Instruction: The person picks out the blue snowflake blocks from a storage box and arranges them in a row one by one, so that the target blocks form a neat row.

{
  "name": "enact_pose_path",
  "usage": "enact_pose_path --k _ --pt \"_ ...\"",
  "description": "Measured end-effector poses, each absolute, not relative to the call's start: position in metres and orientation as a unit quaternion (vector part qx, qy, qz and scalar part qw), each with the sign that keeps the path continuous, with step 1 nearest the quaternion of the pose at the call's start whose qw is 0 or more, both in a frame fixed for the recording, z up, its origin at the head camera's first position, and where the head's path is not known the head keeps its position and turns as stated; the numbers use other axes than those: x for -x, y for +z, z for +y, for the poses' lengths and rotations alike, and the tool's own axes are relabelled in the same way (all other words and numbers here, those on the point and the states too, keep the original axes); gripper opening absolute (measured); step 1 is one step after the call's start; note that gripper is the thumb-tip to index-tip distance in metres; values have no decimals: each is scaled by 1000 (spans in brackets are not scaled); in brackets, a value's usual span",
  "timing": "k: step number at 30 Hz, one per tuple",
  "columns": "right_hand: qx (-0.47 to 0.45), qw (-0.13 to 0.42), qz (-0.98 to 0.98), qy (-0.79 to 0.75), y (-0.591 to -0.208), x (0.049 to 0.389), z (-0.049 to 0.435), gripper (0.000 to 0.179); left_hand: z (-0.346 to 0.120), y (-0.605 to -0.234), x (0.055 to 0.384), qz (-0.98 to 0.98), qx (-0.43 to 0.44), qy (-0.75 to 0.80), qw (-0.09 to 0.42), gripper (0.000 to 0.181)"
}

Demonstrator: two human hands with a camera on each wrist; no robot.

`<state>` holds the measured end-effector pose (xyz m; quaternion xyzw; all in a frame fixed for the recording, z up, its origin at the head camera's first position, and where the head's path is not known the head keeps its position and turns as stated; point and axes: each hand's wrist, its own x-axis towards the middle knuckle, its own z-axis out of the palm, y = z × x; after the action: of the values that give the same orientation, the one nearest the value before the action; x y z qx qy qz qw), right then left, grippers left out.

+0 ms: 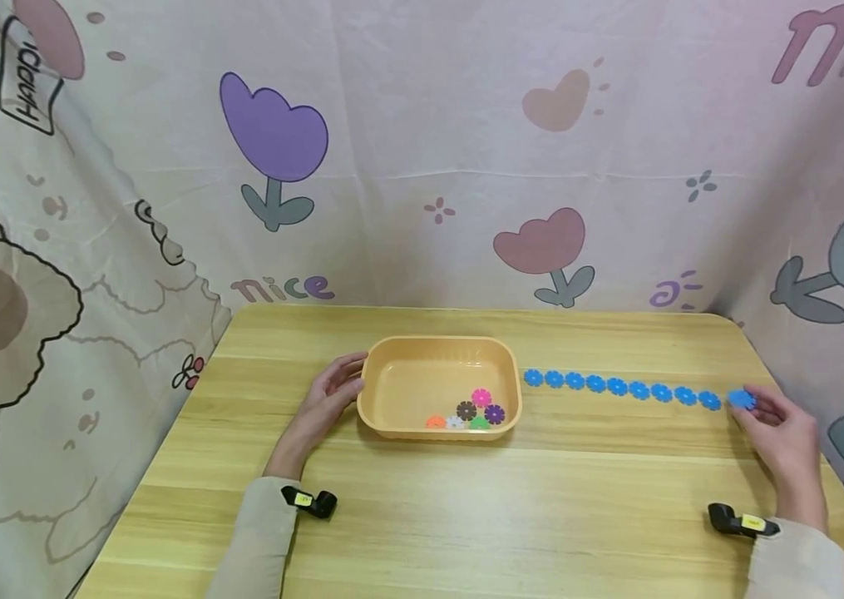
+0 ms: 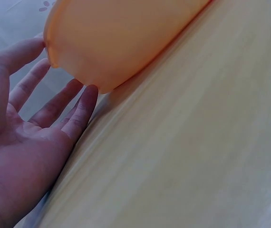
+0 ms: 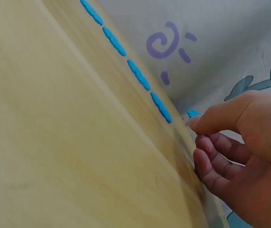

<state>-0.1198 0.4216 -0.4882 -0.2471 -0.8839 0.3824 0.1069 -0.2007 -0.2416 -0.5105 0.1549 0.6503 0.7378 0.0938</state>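
My right hand [image 1: 784,437] pinches a blue snowflake disc [image 1: 742,400] between thumb and fingertips, at the right end of a row. In the right wrist view, most of that disc is hidden behind the thumb [image 3: 221,116]. Several more blue snowflake discs [image 1: 618,387] lie flat in the row, which runs from beside the tray toward that hand. My left hand [image 1: 320,409] touches the left end of the yellow-orange plastic tray [image 1: 365,403]. Its fingers are extended against the tray's end wall [image 2: 92,71] in the left wrist view.
Inside the tray are a pink disc [image 1: 481,398], a brown one [image 1: 466,410], a purple one [image 1: 495,413] and a few others along the front wall. A wooden table [image 1: 466,516] carries everything. Printed cloth [image 1: 407,125] hangs behind and at the sides.
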Motion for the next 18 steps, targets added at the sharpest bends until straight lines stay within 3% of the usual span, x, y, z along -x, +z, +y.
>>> enact_pose_path --k 18 --pt "202 94 -930 294 -500 126 434 47 -242 -510 200 657 -151 733 96 50"
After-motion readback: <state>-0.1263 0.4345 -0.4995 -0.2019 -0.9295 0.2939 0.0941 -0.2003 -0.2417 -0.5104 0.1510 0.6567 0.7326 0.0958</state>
